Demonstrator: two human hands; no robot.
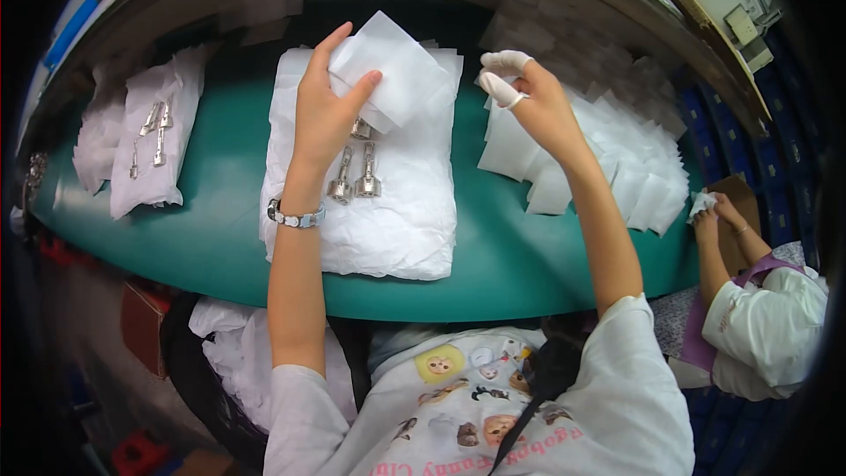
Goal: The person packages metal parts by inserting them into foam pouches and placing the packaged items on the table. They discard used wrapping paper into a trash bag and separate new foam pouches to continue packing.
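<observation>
My left hand (330,101) holds a few thin white square sheets (383,62) between thumb and fingers, above a stack of white wrapping paper (397,229). Several silvery metal parts (367,172) lie on that stack, just below the sheets and partly covered by them. My right hand (520,84), with white covers on the thumb and a finger, is raised at the left edge of a spread of white square sheets (608,154). Its thumb and finger are curled with a gap between them, and nothing shows in it.
On the green table (229,211), more metal parts (159,132) lie on white packets (145,176) at the left. A co-worker (758,317) handles something white at the right, beside a cardboard box (738,189). A black bag of white material (233,357) stands below the table edge.
</observation>
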